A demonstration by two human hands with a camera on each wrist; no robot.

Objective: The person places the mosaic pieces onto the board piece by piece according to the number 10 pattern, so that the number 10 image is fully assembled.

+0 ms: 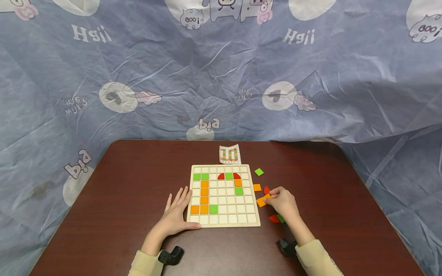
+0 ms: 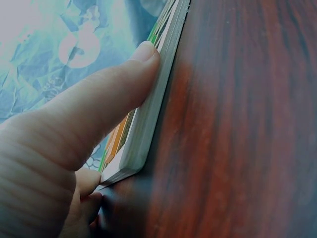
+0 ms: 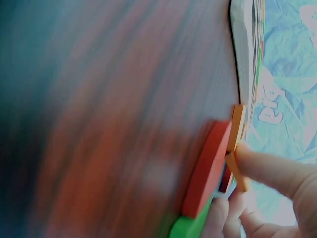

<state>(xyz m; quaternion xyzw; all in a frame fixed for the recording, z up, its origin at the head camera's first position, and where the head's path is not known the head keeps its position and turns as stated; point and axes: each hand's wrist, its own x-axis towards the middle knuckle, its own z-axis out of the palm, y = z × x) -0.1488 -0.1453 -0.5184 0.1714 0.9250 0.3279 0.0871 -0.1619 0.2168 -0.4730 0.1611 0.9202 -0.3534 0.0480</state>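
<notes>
A pale gridded board [image 1: 223,225] lies on the table, with green, orange and red pieces in some of its squares. The left hand [image 1: 175,218] rests at the board's lower left corner, fingers spread along the left side and thumb on the front edge; the left wrist view shows this thumb [image 2: 99,106] on the edge. Right of the board, the right hand [image 1: 284,203] pinches an orange square [image 1: 267,197]. Another orange square [image 1: 261,202] touches it. In the right wrist view the tilted orange piece [image 3: 237,173] is at the fingertips.
A small patterned card [image 1: 230,154] lies behind the board. Right of the board are a green square [image 1: 259,172], an orange square [image 1: 257,187], a red piece [image 1: 266,190], and nearer, another red piece [image 1: 274,218] beside a green one [image 1: 281,218]. A printed cloth hangs behind the table.
</notes>
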